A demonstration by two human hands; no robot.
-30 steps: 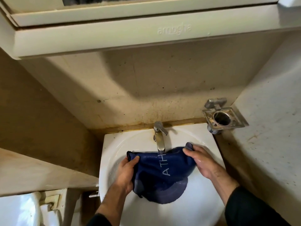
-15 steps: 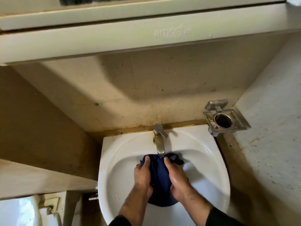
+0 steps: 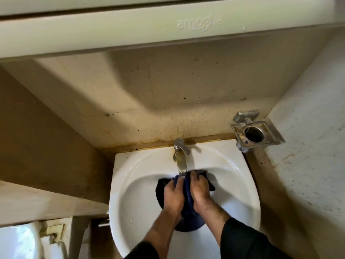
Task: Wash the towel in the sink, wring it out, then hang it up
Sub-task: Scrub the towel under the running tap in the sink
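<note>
Hands bunching dark blue towel (image 3: 187,193) in white sink (image 3: 141,184), lower centre of frame.

Left hand (image 3: 173,196) and right hand (image 3: 199,189) sit side by side in the basin just under the spout of the metal tap (image 3: 180,157); fingers of both curl over the towel and grip it, knuckles up. Towel is gathered into a wad between and beneath the hands: one dark fold shows left of the left hand, another right of the right hand, and a rounded end hangs out below the wrists. Black sleeves (image 3: 246,243) enter from the bottom edge. Water droplets bead on the basin's lower left. Square metal holder (image 3: 256,133) with a round opening sits at the right of the frame, on the wall beside the sink's back corner.
</note>
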